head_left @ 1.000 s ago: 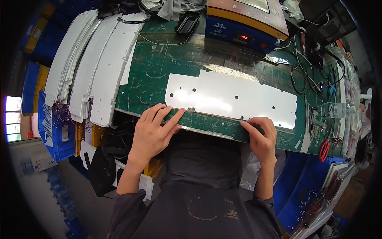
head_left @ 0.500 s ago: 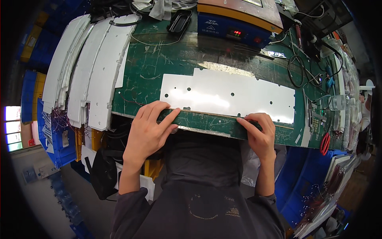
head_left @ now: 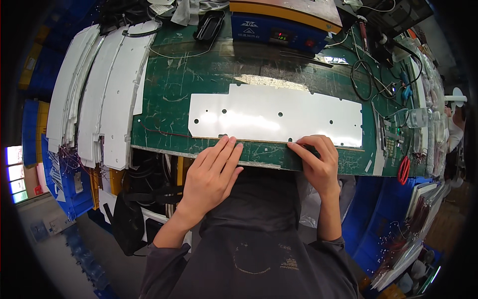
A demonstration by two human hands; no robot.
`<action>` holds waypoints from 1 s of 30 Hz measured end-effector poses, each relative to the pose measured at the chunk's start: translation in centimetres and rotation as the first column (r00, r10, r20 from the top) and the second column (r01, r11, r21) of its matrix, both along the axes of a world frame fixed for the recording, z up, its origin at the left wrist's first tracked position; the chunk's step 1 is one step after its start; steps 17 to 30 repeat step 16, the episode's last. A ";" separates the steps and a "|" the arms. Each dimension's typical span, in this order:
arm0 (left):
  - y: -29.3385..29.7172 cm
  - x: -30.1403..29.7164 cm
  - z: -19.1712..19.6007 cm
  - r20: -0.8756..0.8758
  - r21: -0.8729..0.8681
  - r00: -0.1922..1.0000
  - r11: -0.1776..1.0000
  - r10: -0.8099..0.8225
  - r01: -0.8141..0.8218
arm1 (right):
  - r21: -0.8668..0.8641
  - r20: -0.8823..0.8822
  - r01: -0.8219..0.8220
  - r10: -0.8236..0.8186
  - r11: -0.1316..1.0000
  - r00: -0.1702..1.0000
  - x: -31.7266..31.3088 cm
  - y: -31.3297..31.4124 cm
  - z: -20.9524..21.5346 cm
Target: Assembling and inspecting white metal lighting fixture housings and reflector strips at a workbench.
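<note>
A long white sheet panel (head_left: pixel 254 112) with several round holes lies flat on the green worktop (head_left: pixel 169 114), its near edge parallel to the bench front. My left hand (head_left: pixel 211 174) is open, its fingers stretched out together and their tips touching the panel's near edge left of the middle. Farther right, my right hand (head_left: pixel 318 162) rests by the same edge with a gap between thumb and bent fingers, holding nothing; its thumb tip is at a small notch. A thin red wire (head_left: pixel 167 132) runs out from the panel's left end.
Stacks of white panels (head_left: pixel 117 94) stand at the left. A blue heating unit (head_left: pixel 279 36) with a lit display sits at the back, with a black tray (head_left: pixel 209 26) beside it. Cables (head_left: pixel 363 79), a clear bottle (head_left: pixel 417 118) and red-handled tool (head_left: pixel 404 169) lie right.
My left hand has slid right along the panel's near edge, and its fingers have straightened. The right hand stays near its notch. The whole view has shifted slightly.
</note>
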State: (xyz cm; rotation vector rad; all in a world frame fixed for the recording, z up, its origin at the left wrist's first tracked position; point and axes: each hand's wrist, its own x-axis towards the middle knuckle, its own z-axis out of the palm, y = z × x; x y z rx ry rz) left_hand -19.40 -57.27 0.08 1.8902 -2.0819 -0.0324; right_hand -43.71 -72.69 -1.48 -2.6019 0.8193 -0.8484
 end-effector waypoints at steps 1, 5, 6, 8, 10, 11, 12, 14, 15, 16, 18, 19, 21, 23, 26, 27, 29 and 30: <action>-0.1 -0.5 0.0 0.025 0.001 0.999 1.000 0.024 -0.024 | 0.005 0.000 0.002 -0.002 1.000 1.000 0.0 0.0 0.0; -0.5 -2.0 -0.5 0.068 -0.001 0.995 0.997 0.073 -0.073 | 0.005 -0.004 0.006 -0.006 1.000 1.000 0.0 -0.1 0.0; -0.7 -2.4 -0.7 0.077 -0.003 0.993 0.996 0.088 -0.088 | 0.002 -0.005 0.005 -0.005 1.000 1.000 0.1 -0.1 0.0; -0.8 -2.8 -0.8 0.083 -0.006 0.991 0.995 0.101 -0.101 | -0.002 -0.010 0.006 -0.006 1.000 1.000 0.1 -0.2 0.0; -1.0 -3.2 -0.8 0.092 0.015 0.989 0.993 0.116 -0.118 | -0.010 0.000 0.005 -0.005 1.000 1.000 0.1 -0.2 -0.2; -1.1 -3.4 -0.8 0.098 0.025 0.988 0.992 0.123 -0.126 | -0.014 0.005 0.005 -0.005 1.000 1.000 0.0 -0.2 -0.3; -1.2 -3.6 -0.8 0.103 0.035 0.986 0.990 0.130 -0.134 | -0.019 0.011 0.005 -0.005 1.000 1.000 0.0 -0.2 -0.3; -1.1 -3.6 -1.2 0.079 0.024 0.988 0.990 0.135 -0.137 | -0.005 -0.008 0.009 -0.009 1.000 1.000 -0.1 -0.1 -0.3; -1.0 -3.6 -1.6 0.057 0.013 0.988 0.989 0.144 -0.145 | 0.010 -0.024 0.010 -0.010 1.000 1.000 -0.1 -0.1 -0.2; -0.9 -3.5 -2.0 0.034 0.003 0.988 0.988 0.152 -0.152 | 0.025 -0.040 0.012 -0.011 1.000 0.999 -0.2 0.0 -0.2; -0.9 -3.5 -2.0 0.034 0.003 0.988 0.988 0.152 -0.152 | 0.025 -0.040 0.012 -0.011 1.000 0.999 -0.2 0.0 -0.2; -0.9 -3.5 -2.0 0.034 0.003 0.988 0.988 0.152 -0.152 | 0.025 -0.040 0.012 -0.011 1.000 0.999 -0.2 0.0 -0.2; -0.9 -3.5 -2.0 0.034 0.003 0.988 0.988 0.152 -0.152 | 0.025 -0.040 0.012 -0.011 1.000 0.999 -0.2 0.0 -0.2; -0.9 -3.5 -2.0 0.034 0.003 0.988 0.988 0.152 -0.152 | 0.025 -0.040 0.012 -0.011 1.000 0.999 -0.2 0.0 -0.2; -0.9 -3.5 -2.0 0.034 0.003 0.988 0.988 0.152 -0.152 | 0.025 -0.040 0.012 -0.011 1.000 0.999 -0.2 0.0 -0.2; -0.9 -3.5 -2.0 0.034 0.003 0.988 0.988 0.152 -0.152 | 0.025 -0.040 0.012 -0.011 1.000 0.999 -0.2 0.0 -0.2; -0.9 -3.5 -2.0 0.034 0.003 0.988 0.988 0.152 -0.152 | 0.025 -0.040 0.012 -0.011 1.000 0.999 -0.2 0.0 -0.2; -0.9 -3.5 -2.0 0.034 0.003 0.988 0.988 0.152 -0.152 | 0.025 -0.040 0.012 -0.011 1.000 0.999 -0.2 0.0 -0.2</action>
